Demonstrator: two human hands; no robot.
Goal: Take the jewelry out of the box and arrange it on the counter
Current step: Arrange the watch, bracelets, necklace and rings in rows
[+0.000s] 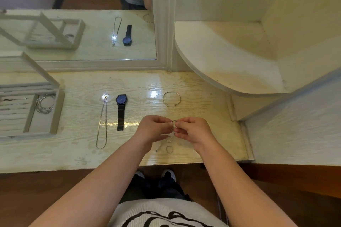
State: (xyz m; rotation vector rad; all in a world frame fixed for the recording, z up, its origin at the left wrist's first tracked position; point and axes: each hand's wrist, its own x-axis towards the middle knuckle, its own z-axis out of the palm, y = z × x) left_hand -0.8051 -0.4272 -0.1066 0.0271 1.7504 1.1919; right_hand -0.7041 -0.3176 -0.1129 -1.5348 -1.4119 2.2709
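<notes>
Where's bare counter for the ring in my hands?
Bare patches: between the watch and the bangle; right of the bangle to the counter edge; between the jewelry box and the necklace. Crowded: beneath the left hand and right hand pinching the ring, where two rings lie.

Both hands (173,129) pinch a ring (174,123) above the counter (73,153).

Three rings (169,149), one watch (121,111), one necklace (100,121)
</notes>
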